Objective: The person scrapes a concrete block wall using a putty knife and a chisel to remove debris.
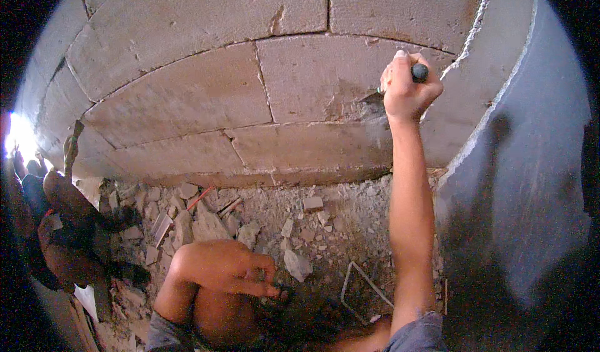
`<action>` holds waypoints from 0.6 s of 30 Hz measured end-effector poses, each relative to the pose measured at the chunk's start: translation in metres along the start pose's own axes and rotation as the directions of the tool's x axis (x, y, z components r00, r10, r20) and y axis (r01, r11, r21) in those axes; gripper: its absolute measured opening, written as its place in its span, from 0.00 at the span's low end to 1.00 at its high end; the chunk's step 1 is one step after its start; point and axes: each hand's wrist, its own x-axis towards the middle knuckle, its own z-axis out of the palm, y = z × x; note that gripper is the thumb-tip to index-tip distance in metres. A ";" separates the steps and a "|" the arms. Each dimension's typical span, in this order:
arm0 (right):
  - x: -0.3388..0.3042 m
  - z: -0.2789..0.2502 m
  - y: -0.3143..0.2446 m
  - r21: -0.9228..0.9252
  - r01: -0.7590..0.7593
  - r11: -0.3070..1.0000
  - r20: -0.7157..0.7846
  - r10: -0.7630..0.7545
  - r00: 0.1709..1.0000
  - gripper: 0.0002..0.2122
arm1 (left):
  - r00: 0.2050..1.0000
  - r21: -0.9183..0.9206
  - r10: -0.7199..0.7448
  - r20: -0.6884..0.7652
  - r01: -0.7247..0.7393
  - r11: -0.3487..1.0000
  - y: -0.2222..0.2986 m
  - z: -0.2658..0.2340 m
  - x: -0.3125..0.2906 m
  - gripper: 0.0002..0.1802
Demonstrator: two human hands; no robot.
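Observation:
My right hand is closed around the dark, round-ended handle of a scraper. Part of its flat blade shows left of my knuckles, against the face of a pale block wall. The wall around the blade looks rough and darker. Low in front of me, my left hand hangs near my bent leg, its fingers curled. Something small and dark lies at those fingertips, too dim to name.
Rubble and broken block pieces cover the ground along the wall's foot. A bent pale rod lies left of my right forearm. A smooth grey wall stands at the right. A co-worker crouches at far left, holding a flat tool to the wall.

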 end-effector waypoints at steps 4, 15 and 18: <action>0.008 0.000 -0.039 0.231 -0.080 0.970 -0.015 0.086 0.996 0.13 | 0.994 0.086 -0.113 0.009 0.112 0.990 0.020 -0.008 -0.004 0.21; -0.001 -0.008 -0.010 0.169 -0.189 0.967 0.008 0.190 0.982 0.11 | 0.999 0.010 -0.002 0.035 0.002 1.000 -0.001 -0.006 0.003 0.20; 0.019 0.002 -0.041 0.357 -0.140 0.924 0.023 0.141 0.990 0.10 | 0.998 -0.010 -0.070 -0.006 0.070 0.998 0.018 -0.005 -0.016 0.20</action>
